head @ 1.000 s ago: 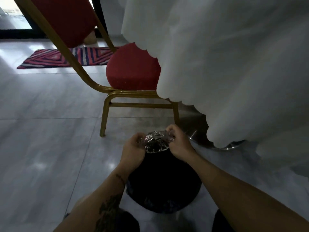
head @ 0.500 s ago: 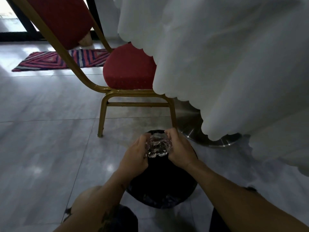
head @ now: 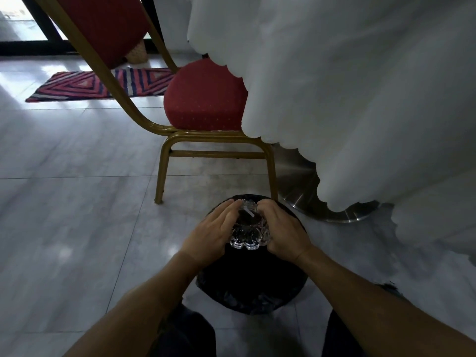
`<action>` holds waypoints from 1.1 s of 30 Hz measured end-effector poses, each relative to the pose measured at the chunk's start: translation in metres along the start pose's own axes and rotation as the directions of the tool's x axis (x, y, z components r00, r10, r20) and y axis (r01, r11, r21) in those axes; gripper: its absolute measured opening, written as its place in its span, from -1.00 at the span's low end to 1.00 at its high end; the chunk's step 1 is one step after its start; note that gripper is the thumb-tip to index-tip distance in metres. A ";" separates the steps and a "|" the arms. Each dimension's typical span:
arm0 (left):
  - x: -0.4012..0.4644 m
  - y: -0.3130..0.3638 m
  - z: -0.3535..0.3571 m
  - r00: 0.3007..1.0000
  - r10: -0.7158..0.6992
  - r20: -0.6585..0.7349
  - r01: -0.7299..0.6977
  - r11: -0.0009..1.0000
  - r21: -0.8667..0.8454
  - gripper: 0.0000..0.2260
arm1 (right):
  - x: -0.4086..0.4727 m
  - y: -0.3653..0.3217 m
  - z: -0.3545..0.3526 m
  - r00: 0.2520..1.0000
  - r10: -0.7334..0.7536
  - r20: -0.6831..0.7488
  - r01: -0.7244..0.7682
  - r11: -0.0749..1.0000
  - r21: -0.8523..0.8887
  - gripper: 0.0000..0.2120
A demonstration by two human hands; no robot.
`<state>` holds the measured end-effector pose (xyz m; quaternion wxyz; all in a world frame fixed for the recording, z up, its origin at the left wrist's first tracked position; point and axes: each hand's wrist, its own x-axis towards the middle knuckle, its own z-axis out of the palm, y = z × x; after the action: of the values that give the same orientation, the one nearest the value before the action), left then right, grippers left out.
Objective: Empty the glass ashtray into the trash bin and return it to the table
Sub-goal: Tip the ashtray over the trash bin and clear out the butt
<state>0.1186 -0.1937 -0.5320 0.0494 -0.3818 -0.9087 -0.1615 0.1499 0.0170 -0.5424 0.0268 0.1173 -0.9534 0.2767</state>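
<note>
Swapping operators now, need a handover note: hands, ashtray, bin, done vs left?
Left hand: flat against the glass ashtray's left side.
Right hand: gripping its right side.
Ashtray: held between both hands, directly over the black-lined trash bin on the floor, beside the white tablecloth.
Done: ashtray brought to the bin.
Unclear: a pale stick-like piece shows in the glass; whether emptying is finished cannot be told.
Left: confirm it's empty, return it to the table.

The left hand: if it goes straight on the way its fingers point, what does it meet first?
Probably the gold chair leg. The left hand holds the glass ashtray over the trash bin, and its fingers point forward; depth is unclear.
</note>
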 end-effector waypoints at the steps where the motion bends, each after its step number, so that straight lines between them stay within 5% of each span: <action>1: 0.001 -0.001 0.001 1.000 0.012 0.001 -0.012 1.000 0.010 -0.47 | 0.000 0.002 0.000 1.000 -0.029 -0.002 0.029 1.000 -0.003 -0.41; 20: 0.010 0.001 -0.001 0.999 -0.013 0.041 0.012 1.000 0.012 -0.50 | 0.005 0.009 -0.011 0.997 -0.075 -0.036 0.075 0.997 -0.012 -0.34; 33: 0.018 0.001 -0.010 0.987 0.110 0.114 -0.135 0.961 0.242 -0.48 | 0.001 0.010 -0.003 0.999 -0.012 -0.046 0.012 1.000 0.010 -0.33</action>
<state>0.1063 -0.1841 -0.5187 0.0615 -0.4357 -0.8977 -0.0233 0.1469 0.0265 -0.5447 0.0498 0.1167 -0.9504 0.2839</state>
